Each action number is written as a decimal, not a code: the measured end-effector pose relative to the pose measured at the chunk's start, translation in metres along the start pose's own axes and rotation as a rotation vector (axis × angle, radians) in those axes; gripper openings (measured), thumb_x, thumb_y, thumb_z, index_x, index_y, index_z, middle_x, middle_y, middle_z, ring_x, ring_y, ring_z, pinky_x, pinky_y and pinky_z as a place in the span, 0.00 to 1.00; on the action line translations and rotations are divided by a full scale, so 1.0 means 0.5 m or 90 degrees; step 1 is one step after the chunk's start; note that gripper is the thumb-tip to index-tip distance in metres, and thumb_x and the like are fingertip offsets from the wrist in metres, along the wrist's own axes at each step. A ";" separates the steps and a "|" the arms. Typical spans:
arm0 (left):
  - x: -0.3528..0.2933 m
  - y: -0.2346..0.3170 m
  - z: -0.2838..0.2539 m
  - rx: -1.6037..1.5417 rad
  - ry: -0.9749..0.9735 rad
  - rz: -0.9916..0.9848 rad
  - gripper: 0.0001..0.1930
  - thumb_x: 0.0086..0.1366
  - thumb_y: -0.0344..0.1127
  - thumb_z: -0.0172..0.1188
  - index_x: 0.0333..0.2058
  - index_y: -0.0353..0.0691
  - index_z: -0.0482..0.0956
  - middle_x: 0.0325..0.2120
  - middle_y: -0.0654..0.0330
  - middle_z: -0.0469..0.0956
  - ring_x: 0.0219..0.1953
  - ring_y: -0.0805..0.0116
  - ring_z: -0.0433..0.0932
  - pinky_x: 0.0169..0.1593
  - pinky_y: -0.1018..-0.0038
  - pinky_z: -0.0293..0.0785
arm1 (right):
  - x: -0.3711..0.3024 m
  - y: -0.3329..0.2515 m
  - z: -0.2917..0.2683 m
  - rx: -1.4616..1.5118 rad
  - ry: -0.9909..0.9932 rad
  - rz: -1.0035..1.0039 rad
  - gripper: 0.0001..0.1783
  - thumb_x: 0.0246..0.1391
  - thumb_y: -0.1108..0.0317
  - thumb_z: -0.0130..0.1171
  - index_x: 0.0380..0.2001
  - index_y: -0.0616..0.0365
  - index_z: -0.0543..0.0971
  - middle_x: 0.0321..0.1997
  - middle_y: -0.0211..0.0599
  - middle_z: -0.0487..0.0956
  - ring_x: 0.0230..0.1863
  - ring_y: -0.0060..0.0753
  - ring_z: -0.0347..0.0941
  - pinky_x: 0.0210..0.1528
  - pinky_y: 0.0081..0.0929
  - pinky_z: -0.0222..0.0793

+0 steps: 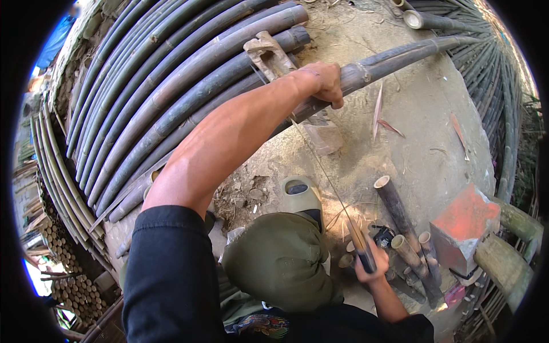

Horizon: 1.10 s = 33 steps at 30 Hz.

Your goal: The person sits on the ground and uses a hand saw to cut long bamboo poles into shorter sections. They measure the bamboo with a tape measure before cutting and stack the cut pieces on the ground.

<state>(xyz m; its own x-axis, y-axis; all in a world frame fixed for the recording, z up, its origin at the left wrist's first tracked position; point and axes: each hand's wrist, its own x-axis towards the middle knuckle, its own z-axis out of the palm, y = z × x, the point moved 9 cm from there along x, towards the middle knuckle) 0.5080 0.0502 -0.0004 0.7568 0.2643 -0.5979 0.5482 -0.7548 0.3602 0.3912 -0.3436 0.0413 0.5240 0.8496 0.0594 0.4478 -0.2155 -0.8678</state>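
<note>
A long dark bamboo pole (394,59) slants across the upper middle, resting on a notched wooden stand (323,136). My left hand (327,84) is closed around the pole from above, close to the stand. At the lower right, my right hand (374,264) grips the dark handle of a handsaw (326,171). Its thin blade stretches up and left to the pole's underside, just short of my left hand. Whether its teeth are inside a cut is too small to tell.
Many long bamboo poles (171,74) lie side by side at the upper left. Short cut bamboo pieces (397,208) stand by my right hand, beside a red-topped concrete block (466,228). More thin poles (486,74) fan out at the right. My sandalled foot (303,197) is below the stand.
</note>
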 end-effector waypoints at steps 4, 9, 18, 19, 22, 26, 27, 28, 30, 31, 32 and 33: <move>0.020 0.065 0.006 0.009 0.005 0.048 0.37 0.39 0.45 0.73 0.47 0.29 0.75 0.42 0.41 0.82 0.47 0.48 0.82 0.50 0.63 0.78 | 0.274 -0.022 0.098 0.073 0.105 -0.108 0.32 0.40 0.79 0.59 0.54 0.76 0.74 0.24 0.46 0.79 0.22 0.40 0.79 0.28 0.33 0.75; 0.012 0.032 -0.022 -0.016 -0.004 0.029 0.37 0.39 0.45 0.72 0.48 0.29 0.75 0.44 0.41 0.81 0.48 0.49 0.81 0.51 0.64 0.78 | 0.176 -0.027 0.028 0.012 0.079 -0.097 0.32 0.39 0.77 0.60 0.53 0.77 0.75 0.25 0.47 0.81 0.22 0.41 0.80 0.28 0.32 0.76; 0.040 0.011 -0.033 0.081 0.033 0.052 0.25 0.39 0.45 0.73 0.34 0.33 0.86 0.37 0.44 0.84 0.41 0.54 0.85 0.45 0.65 0.80 | 0.034 0.041 0.008 -0.008 0.064 -0.002 0.31 0.35 0.74 0.60 0.49 0.76 0.77 0.29 0.48 0.83 0.25 0.43 0.81 0.32 0.30 0.76; 0.044 -0.022 -0.048 0.063 0.038 0.059 0.24 0.38 0.45 0.73 0.33 0.33 0.86 0.36 0.44 0.84 0.40 0.55 0.85 0.44 0.65 0.81 | 0.057 0.017 0.009 0.005 0.024 0.013 0.31 0.36 0.73 0.60 0.49 0.76 0.78 0.30 0.48 0.83 0.26 0.44 0.81 0.32 0.31 0.76; 0.056 0.000 -0.051 0.035 0.047 0.062 0.32 0.37 0.44 0.72 0.43 0.32 0.81 0.40 0.43 0.83 0.44 0.51 0.83 0.49 0.65 0.78 | 0.053 -0.034 -0.045 0.023 0.084 -0.067 0.31 0.36 0.74 0.60 0.50 0.75 0.78 0.25 0.48 0.81 0.23 0.44 0.81 0.30 0.31 0.75; 0.069 0.031 -0.105 0.086 0.049 0.037 0.34 0.36 0.42 0.72 0.45 0.32 0.77 0.41 0.43 0.82 0.45 0.51 0.81 0.51 0.65 0.77 | 0.104 -0.026 -0.041 -0.020 0.137 -0.055 0.31 0.36 0.73 0.60 0.50 0.74 0.78 0.23 0.47 0.80 0.22 0.42 0.79 0.29 0.31 0.74; 0.071 0.026 -0.123 0.114 0.079 0.041 0.33 0.35 0.41 0.71 0.43 0.31 0.77 0.39 0.43 0.82 0.42 0.53 0.82 0.49 0.65 0.78 | 0.118 -0.024 -0.034 -0.038 0.115 -0.035 0.32 0.36 0.73 0.60 0.50 0.73 0.78 0.24 0.47 0.79 0.21 0.41 0.79 0.28 0.32 0.73; 0.056 0.002 -0.123 0.074 0.061 0.040 0.33 0.35 0.41 0.71 0.43 0.30 0.77 0.37 0.43 0.83 0.41 0.53 0.83 0.48 0.65 0.79 | 0.135 -0.036 -0.031 -0.007 0.087 -0.061 0.32 0.34 0.76 0.59 0.50 0.74 0.77 0.24 0.49 0.80 0.23 0.44 0.80 0.29 0.32 0.75; 0.058 -0.027 -0.127 0.037 0.048 0.049 0.33 0.35 0.41 0.71 0.43 0.30 0.77 0.34 0.45 0.83 0.37 0.53 0.84 0.45 0.66 0.80 | 0.163 -0.062 -0.049 0.017 0.041 -0.087 0.33 0.32 0.79 0.57 0.50 0.75 0.77 0.26 0.52 0.81 0.25 0.46 0.82 0.31 0.33 0.78; 0.057 -0.004 -0.138 0.091 0.042 0.053 0.33 0.35 0.42 0.71 0.43 0.31 0.78 0.36 0.44 0.83 0.39 0.53 0.83 0.46 0.66 0.79 | 0.165 -0.070 -0.075 0.013 0.042 -0.089 0.34 0.31 0.78 0.56 0.50 0.76 0.77 0.27 0.52 0.81 0.25 0.47 0.82 0.32 0.33 0.78; 0.050 0.012 -0.151 0.069 0.050 0.048 0.33 0.35 0.43 0.71 0.43 0.32 0.78 0.36 0.44 0.83 0.40 0.53 0.83 0.46 0.65 0.79 | 0.153 -0.081 -0.096 0.009 0.043 -0.093 0.34 0.31 0.78 0.56 0.50 0.76 0.76 0.27 0.53 0.81 0.26 0.47 0.82 0.32 0.33 0.78; 0.045 0.021 -0.152 0.044 0.050 0.045 0.33 0.35 0.43 0.72 0.43 0.32 0.78 0.37 0.44 0.83 0.41 0.53 0.83 0.47 0.65 0.78 | 0.136 -0.094 -0.108 0.004 0.040 -0.088 0.34 0.31 0.78 0.56 0.50 0.77 0.76 0.28 0.53 0.81 0.26 0.47 0.83 0.32 0.34 0.78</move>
<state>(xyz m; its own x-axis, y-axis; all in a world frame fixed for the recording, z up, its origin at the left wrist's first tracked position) 0.5579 0.0937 0.0444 0.8195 0.2535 -0.5140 0.4693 -0.8116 0.3478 0.4450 -0.3018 0.1129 0.5024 0.8390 0.2092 0.5142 -0.0953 -0.8524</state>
